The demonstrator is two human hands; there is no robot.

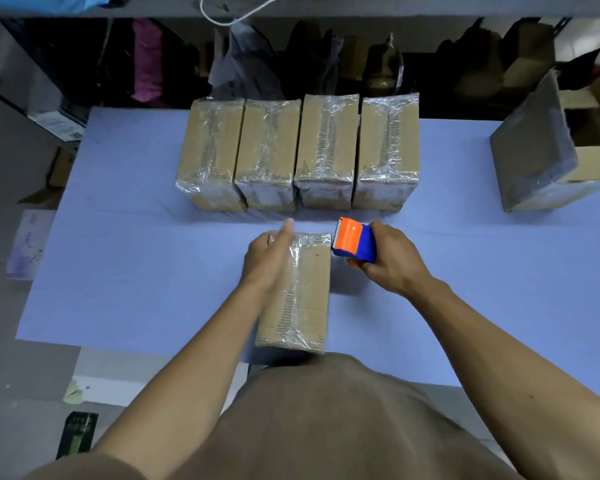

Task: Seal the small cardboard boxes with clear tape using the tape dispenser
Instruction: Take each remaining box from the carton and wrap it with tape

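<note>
Near box (300, 292) lies lengthwise on the blue table sheet (136, 258), clear tape along its top seam and over the far end. Left hand (269, 259) lies flat against the box's left top edge, fingers straight, steadying it. Right hand (390, 261) grips the orange-and-blue tape dispenser (354, 242), blade end just beside the far right corner. Four taped boxes (298, 150) stand in a row behind. Risk: a loose tape tail may wrinkle or stick to itself; a one-sided hold may let the box skid.
</note>
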